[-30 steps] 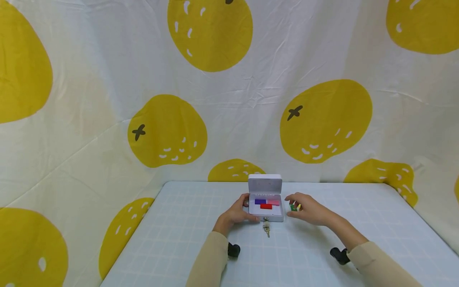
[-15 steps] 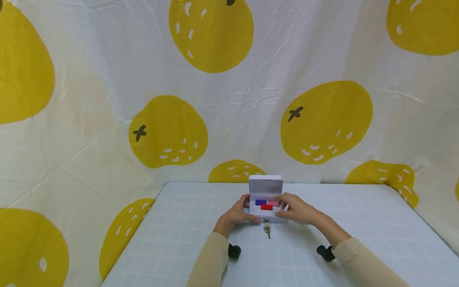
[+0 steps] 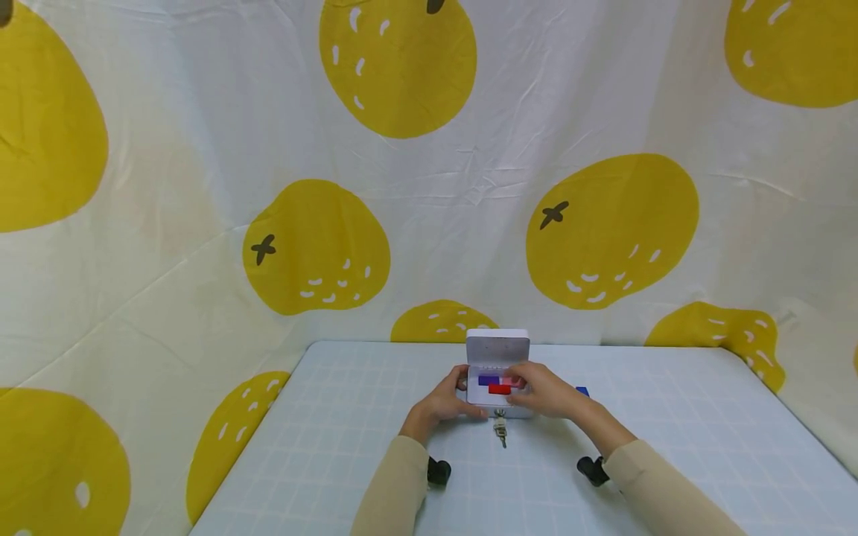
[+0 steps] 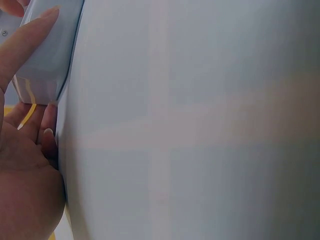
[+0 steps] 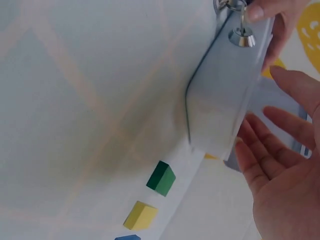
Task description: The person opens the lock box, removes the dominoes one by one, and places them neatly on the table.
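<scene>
A small white metal cash box [image 3: 497, 348] stands with its lid raised. Inside lie a purple block [image 3: 488, 380], a red block [image 3: 499, 389] and a pink block [image 3: 507, 381] partly behind fingers. My left hand [image 3: 441, 400] grips the box's left side, thumb along the front and the other fingers round the end. Over the box's right half is my right hand [image 3: 544, 391], its fingertips above the pink and red blocks. In the right wrist view, that hand [image 5: 285, 155] has its thumb and fingers apart, with nothing showing between them.
Keys [image 3: 500, 432] hang from the lock at the box's front. To the right of the box, a green block [image 5: 161, 178], a yellow block [image 5: 140, 215] and a blue block [image 3: 582, 391] are on the table [image 3: 322, 447]. A fruit-print curtain [image 3: 462, 246] rises behind.
My right hand has moved left, from beside the green block to over the inside of the box. The blue block has come into sight behind the right wrist. My left hand keeps its grip.
</scene>
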`<state>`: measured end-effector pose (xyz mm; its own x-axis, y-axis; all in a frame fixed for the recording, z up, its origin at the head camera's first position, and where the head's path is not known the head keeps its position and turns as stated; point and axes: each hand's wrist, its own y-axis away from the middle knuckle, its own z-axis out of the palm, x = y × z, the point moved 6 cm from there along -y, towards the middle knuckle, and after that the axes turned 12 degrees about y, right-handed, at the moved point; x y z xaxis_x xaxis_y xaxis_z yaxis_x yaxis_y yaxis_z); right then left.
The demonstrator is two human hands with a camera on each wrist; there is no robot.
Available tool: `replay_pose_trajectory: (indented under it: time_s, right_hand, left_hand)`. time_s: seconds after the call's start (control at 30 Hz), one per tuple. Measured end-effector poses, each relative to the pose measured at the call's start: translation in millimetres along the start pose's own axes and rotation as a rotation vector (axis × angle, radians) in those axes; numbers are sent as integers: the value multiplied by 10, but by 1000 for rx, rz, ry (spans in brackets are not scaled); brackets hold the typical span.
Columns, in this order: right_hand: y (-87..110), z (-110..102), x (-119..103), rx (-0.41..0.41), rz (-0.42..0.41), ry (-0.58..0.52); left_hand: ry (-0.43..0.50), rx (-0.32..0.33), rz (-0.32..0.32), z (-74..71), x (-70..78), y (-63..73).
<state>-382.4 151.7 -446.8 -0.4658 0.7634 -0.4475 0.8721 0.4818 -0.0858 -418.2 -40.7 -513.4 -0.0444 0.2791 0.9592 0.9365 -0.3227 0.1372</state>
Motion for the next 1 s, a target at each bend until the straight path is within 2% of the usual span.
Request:
replay_pose_trajectory:
  time_s: [0.3,0.7,1.0]
  right_hand:
    - [-52,14,-31,6,-30,21]
    - [-196,151,3,-8,-2,58]
    - [-240,173,-10,1,11,67]
  left_hand:
    - [-19,8,-14,-2,-9,-12]
    - [-22,24,-16,11,0,0]
    - [-25,24,-15,2,-13,-15]
